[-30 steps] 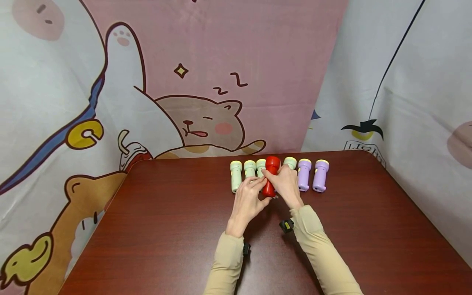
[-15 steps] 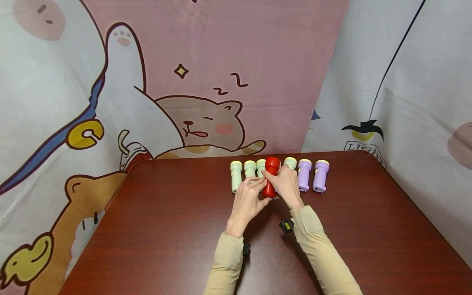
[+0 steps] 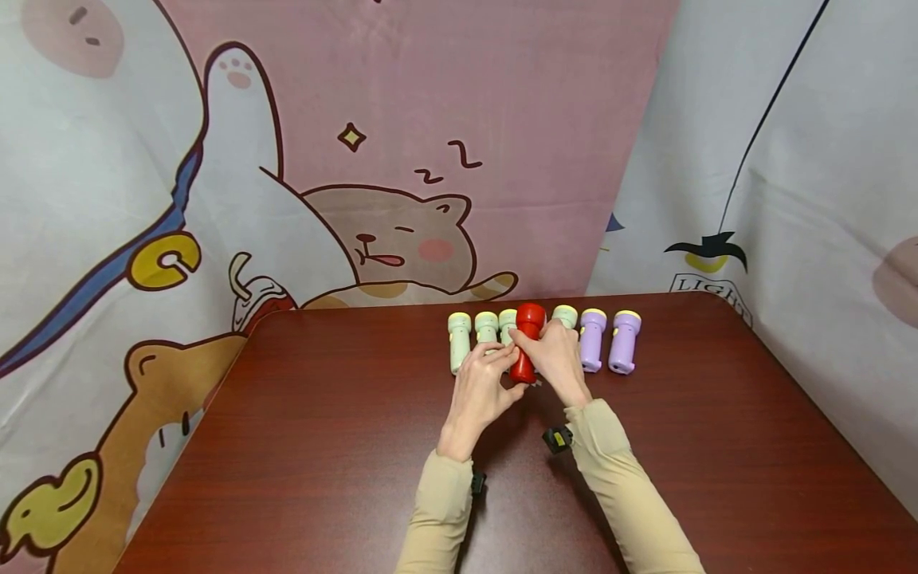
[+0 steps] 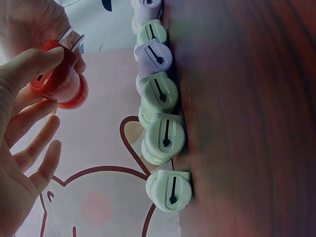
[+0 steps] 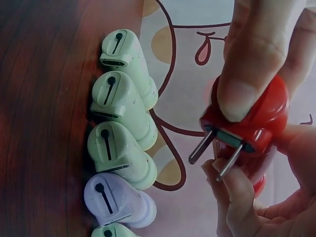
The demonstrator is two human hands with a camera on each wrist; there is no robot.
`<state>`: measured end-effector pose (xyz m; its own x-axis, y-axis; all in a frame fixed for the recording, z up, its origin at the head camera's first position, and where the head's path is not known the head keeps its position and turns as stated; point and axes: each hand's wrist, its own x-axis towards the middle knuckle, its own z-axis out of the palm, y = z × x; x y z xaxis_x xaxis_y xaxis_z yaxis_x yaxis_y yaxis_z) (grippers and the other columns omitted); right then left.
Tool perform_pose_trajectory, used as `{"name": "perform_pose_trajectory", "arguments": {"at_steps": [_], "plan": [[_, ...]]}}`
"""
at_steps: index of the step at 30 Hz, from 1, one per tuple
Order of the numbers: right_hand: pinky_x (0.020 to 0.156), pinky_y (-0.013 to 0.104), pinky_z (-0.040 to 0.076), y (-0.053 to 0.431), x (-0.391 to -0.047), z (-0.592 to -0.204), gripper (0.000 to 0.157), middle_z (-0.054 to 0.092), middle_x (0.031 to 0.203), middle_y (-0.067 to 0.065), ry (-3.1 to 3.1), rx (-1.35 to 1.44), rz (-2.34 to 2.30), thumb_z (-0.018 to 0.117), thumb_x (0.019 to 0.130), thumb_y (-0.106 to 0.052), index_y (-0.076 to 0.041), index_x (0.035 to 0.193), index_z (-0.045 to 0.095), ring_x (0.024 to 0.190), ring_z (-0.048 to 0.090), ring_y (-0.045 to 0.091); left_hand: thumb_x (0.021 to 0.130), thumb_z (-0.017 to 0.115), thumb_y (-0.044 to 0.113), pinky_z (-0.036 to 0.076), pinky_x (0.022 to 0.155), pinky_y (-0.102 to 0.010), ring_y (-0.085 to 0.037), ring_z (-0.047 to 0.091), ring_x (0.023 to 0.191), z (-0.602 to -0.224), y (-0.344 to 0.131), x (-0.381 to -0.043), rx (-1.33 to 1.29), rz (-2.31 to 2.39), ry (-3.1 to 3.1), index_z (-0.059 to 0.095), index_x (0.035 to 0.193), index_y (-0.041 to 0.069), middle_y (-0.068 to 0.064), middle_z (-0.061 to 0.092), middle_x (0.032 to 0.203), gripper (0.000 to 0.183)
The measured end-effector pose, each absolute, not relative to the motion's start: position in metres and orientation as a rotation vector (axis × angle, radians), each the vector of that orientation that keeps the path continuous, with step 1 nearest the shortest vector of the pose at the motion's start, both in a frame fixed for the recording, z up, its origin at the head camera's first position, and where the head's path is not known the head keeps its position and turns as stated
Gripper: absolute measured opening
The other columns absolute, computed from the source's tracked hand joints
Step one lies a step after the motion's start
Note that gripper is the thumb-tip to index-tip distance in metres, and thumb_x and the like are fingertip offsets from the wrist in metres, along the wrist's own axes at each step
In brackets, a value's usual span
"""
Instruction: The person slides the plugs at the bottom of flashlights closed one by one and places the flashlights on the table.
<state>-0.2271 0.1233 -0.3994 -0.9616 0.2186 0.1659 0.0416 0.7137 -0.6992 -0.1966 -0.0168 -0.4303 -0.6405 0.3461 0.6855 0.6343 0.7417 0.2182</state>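
Note:
Both hands hold a red flashlight [image 3: 529,323] above the back part of the table. My left hand [image 3: 482,391] has its thumb on the tail end, with fingers against the side. My right hand [image 3: 558,357] grips the body from the right. From the tail end two metal plug prongs [image 5: 229,165] stick out, plain in the right wrist view. Behind the hands is a row of pale green and purple flashlights, among them a green flashlight [image 3: 459,343] at the left end and a purple flashlight [image 3: 623,343] at the right end. The hands partly cover the middle ones.
The dark red-brown table [image 3: 323,446] reaches back to a cartoon-printed cloth [image 3: 559,159]. Another purple flashlight [image 3: 591,341] and a green flashlight [image 3: 565,316] stand close to my right hand. Small black wrist cameras, such as the right wrist camera [image 3: 557,439], sit under the sleeves.

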Motion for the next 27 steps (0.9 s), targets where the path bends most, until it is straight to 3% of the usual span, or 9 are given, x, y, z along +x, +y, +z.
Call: {"name": "perform_pose_trajectory", "arguments": {"at_steps": [27], "plan": [[0.042,0.024,0.035,0.1256,-0.2276,-0.3983,0.049,0.047,0.055,0.004,-2.7,-0.195,1.064,0.069,0.08,-0.048,-0.003,0.071,0.053,0.05,0.047,0.019,0.072,0.083,0.022,0.05,0.088,-0.031,-0.017,0.062,0.108,-0.4248,-0.0205,-0.1945,-0.81,-0.616,-2.373,0.07,0.115,0.011,-0.001,0.07,0.114,0.046]]}}
